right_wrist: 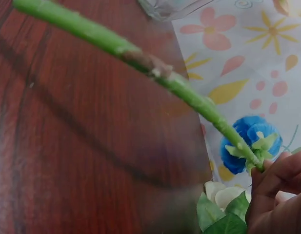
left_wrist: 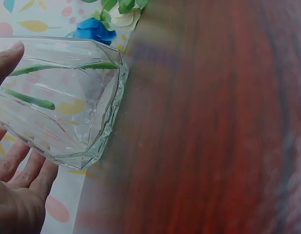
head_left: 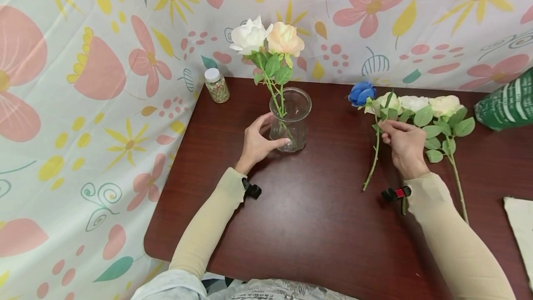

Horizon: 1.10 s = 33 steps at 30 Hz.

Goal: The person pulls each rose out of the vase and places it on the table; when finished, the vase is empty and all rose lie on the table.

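Note:
My left hand holds the side of a clear glass vase, thumb in front and fingers around the left side. Two artificial flowers stand in the vase: a white one and a peach rose. In the left wrist view, two green stem ends show through the glass. To the right, my right hand pinches the green stem of a blue rose between thumb and fingers. The right wrist view shows this stem raised over the table, its lower end pointing away from the hand.
Several pale flowers lie beyond and beside my right hand, with long stems toward me. A white-capped jar stands at the table's back left. A green object and a pale cloth are at the right. Floral fabric hangs behind the table.

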Tool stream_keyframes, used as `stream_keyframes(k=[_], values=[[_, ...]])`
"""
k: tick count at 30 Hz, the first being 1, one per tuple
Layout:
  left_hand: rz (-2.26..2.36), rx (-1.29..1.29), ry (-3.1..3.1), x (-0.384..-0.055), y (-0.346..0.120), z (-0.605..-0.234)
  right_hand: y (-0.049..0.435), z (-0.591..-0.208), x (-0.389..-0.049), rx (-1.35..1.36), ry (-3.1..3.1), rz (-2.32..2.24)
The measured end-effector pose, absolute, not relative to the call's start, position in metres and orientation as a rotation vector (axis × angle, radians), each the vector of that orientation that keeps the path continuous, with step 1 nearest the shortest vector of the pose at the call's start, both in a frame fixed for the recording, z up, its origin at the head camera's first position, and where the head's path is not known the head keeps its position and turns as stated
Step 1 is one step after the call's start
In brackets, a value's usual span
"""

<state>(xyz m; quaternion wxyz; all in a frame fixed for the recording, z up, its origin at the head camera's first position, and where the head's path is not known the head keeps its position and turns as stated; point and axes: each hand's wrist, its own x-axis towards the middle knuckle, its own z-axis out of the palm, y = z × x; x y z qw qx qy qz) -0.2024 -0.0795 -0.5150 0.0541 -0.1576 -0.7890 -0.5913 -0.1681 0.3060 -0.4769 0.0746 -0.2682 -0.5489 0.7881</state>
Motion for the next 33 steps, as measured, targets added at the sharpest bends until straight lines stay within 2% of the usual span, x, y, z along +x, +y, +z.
stream_keyframes(k=[13,24,33], values=[[-1.800,-0.483,-2.387,-0.203,-0.079,-0.516,0.307,-0.487,-0.165,-0.923,-1.956,2.153],[-1.804,-0.483,-2.379,-0.201,-0.078,-0.516,0.309,-0.491,-0.164,-0.889,-2.314,1.851],[-1.805,-0.489,-2.366,-0.202,-0.079,-0.516,0.306,-0.478,-0.162,-0.826,-2.436,1.624]])
